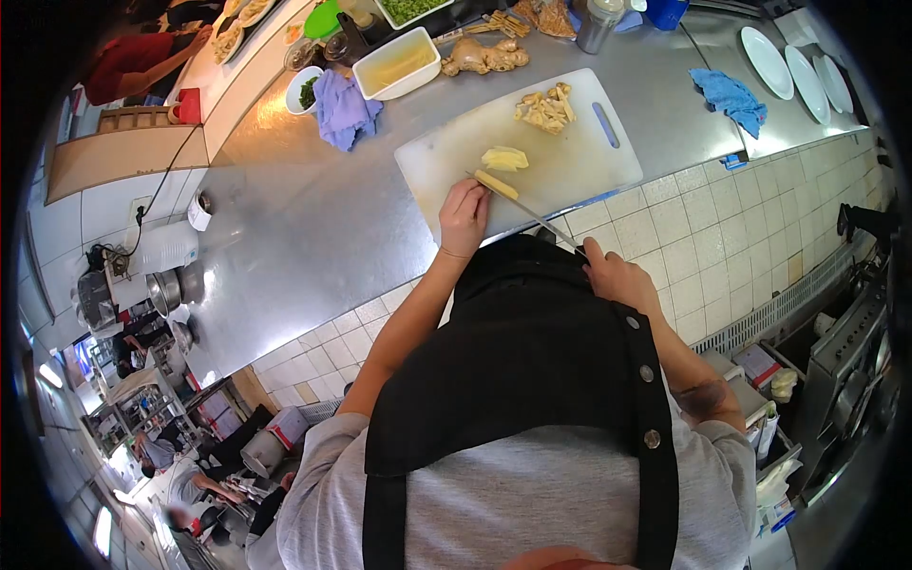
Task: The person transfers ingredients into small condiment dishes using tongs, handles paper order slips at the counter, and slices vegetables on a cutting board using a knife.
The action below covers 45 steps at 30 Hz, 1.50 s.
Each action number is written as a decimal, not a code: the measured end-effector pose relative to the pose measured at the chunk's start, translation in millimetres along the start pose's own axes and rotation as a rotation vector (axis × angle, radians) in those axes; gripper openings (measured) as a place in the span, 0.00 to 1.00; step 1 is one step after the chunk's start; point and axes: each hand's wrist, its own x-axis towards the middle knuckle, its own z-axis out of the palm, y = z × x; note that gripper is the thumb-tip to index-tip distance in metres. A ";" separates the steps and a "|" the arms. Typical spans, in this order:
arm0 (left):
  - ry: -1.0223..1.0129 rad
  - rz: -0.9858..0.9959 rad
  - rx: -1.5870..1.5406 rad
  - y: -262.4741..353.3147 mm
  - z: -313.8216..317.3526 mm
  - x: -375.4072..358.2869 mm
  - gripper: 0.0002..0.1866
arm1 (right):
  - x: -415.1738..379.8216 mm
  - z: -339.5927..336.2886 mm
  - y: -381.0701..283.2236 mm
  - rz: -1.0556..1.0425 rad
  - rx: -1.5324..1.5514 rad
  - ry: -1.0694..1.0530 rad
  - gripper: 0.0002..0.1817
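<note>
On a white cutting board point(432, 157) lies a yellow piece of ginger point(497, 184), its end against the fingertips of my left hand point(465, 217), which are pressed together. My right hand point(619, 275) is closed round the handle of a knife point(534, 216), whose blade reaches over the board's near edge to the piece. Just beyond are some pale yellow slices point(504, 159). A pile of brownish-yellow trimmings point(545, 108) sits at the board's far right. Unpeeled ginger root point(484, 57) rests on the metal counter behind the board.
Left of the root are a white tub point(397, 64), a purple cloth point(344, 108) and a small bowl of greens point(305, 90). A metal shaker point(600, 25) stands behind the board. A blue cloth point(730, 100) and white plates point(767, 63) are at the right. Several people are in the background.
</note>
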 end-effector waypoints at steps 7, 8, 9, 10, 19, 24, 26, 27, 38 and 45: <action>0.009 -0.001 0.000 1.5 -0.8 1.5 0.08 | 5.0 -6.1 -1.7 0.000 0.013 -0.049 0.11; 0.009 -0.012 -0.001 2.5 -0.9 1.3 0.08 | 6.0 -6.0 -1.9 -0.004 0.010 -0.055 0.10; 0.009 -0.023 -0.002 2.9 -0.8 1.0 0.08 | 7.0 -5.9 -1.8 -0.008 0.007 -0.059 0.10; 0.008 -0.024 -0.004 2.8 -1.0 0.9 0.08 | 8.3 -5.5 -2.0 -0.012 -0.001 -0.062 0.09; 0.004 0.000 0.003 -0.5 -0.3 -0.2 0.08 | 22.6 2.9 -8.1 -0.016 0.005 -0.058 0.10; 0.001 -0.010 0.002 -0.3 -0.8 -0.5 0.08 | 38.9 15.2 -5.7 -0.057 0.029 -0.036 0.09; 0.007 -0.010 0.003 -0.2 -0.4 -0.8 0.08 | 48.4 20.1 -8.6 -0.073 0.015 -0.008 0.09; 0.010 -0.009 0.003 -0.2 -0.2 -0.7 0.08 | 51.6 21.0 -11.3 -0.080 0.008 0.007 0.09; 0.011 0.011 0.007 -1.3 -0.4 -0.9 0.08 | 22.8 9.8 -2.8 -0.030 0.008 -0.076 0.12; 0.025 0.002 -0.015 -2.4 1.9 -1.3 0.08 | 10.9 9.2 10.4 0.009 -0.027 -0.142 0.12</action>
